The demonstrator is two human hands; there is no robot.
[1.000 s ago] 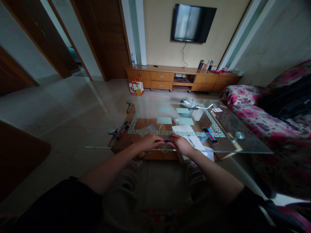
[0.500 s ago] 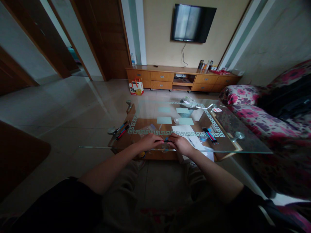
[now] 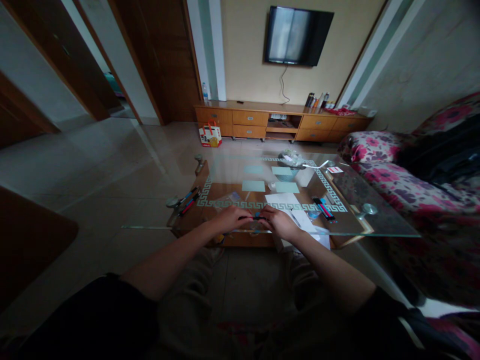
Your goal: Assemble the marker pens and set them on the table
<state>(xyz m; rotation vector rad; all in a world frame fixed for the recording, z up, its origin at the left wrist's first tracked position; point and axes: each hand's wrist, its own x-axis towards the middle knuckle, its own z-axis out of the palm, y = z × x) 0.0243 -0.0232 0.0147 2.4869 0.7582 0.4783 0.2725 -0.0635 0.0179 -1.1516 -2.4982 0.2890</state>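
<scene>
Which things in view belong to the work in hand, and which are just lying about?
Work in hand:
- thin dark item, held between left hand and right hand
- pens at left and pens at right, probably, being similarly slim

Lying about:
- television
- carrier bag
- plastic bottle

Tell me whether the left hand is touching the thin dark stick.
Touching. The head view shows the left hand with its fingertips pinching the thin dark stick, no gap between them.
</scene>
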